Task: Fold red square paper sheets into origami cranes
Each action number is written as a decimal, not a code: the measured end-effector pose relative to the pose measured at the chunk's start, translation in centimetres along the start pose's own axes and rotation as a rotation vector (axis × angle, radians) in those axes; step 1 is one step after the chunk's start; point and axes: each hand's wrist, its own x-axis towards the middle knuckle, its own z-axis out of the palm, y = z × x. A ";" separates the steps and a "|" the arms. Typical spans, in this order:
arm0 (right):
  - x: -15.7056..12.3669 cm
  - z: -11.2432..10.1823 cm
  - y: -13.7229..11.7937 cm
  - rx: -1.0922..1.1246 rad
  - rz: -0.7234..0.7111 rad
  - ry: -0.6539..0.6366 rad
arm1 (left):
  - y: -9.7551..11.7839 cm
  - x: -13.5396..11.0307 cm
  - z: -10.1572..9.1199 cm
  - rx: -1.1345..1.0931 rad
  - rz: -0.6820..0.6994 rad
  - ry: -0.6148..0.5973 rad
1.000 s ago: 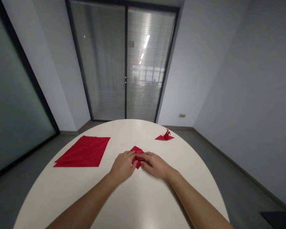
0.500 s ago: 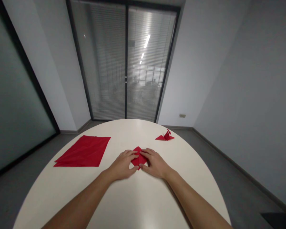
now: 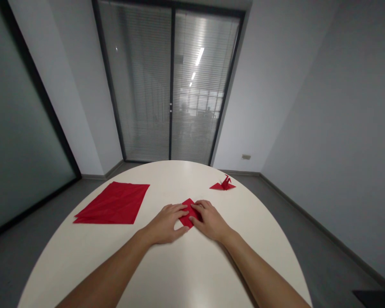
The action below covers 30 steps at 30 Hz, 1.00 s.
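Observation:
A small diamond of folded red paper [image 3: 188,218] lies on the table in front of me, with its side corners partly covered by my fingers. My left hand [image 3: 169,222] holds it from the left, fingertips on its upper face and thumb by the near corner. From the right, my right hand [image 3: 209,219] grips the other half, its fingers at the right edge and its thumb on the paper near the middle. The fingers of both hands are bent around the paper; their undersides are hidden.
Large red paper sheets [image 3: 115,203] lie stacked at the left of the round white table [image 3: 179,269]. A folded red paper crane [image 3: 225,184] stands near the far right edge. Beyond the table are glazed doors with blinds [image 3: 147,94]. A dark object [image 3: 375,298] shows at lower right.
My right thumb has moved up from the near corner onto the paper's middle. The paper appears slightly further right, and the view has shifted a little.

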 end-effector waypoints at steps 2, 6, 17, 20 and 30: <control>-0.1 -0.2 0.2 0.013 -0.035 -0.010 | 0.1 -0.1 0.1 -0.003 -0.007 0.001; -0.2 -0.5 0.6 0.041 -0.078 -0.010 | -0.1 -0.1 0.3 -0.009 -0.024 -0.003; 0.2 -0.4 0.4 0.114 -0.120 -0.009 | -0.6 -0.1 0.8 -0.034 -0.030 0.036; 0.3 -0.7 0.3 0.134 -0.061 0.028 | -0.6 0.0 0.8 -0.053 -0.030 0.029; -0.2 -2.2 1.2 0.209 -0.029 -0.034 | -1.0 0.0 1.4 -0.049 -0.037 0.048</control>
